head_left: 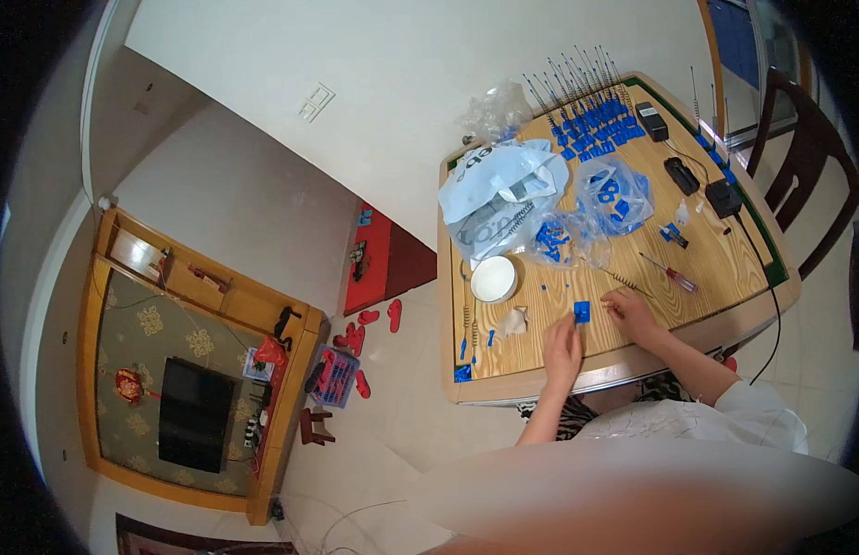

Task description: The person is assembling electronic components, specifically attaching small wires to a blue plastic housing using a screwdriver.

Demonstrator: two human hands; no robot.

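My left hand [564,346] is at the table's near edge, fingers closed at the lower left edge of a small blue plastic piece [582,312]. Just to its right, my right hand [630,314] rests low over the wood with fingers a little apart; nothing shows in them. A thin rod with a coil spring [624,279] lies right beyond those fingers; I cannot tell whether they touch it. Farther right is a screwdriver [672,275] with a red, clear handle. A white bowl [493,278] and a crumpled whitish scrap [514,321] are left of my hands.
Clear bags of blue parts [614,196] and a large pale plastic bag [503,199] cover the table's middle left. Rows of blue pieces with upright spring rods [596,125] stand at the far edge. A black adapter [724,198] trails a cable over the right edge, near a dark chair [804,153].
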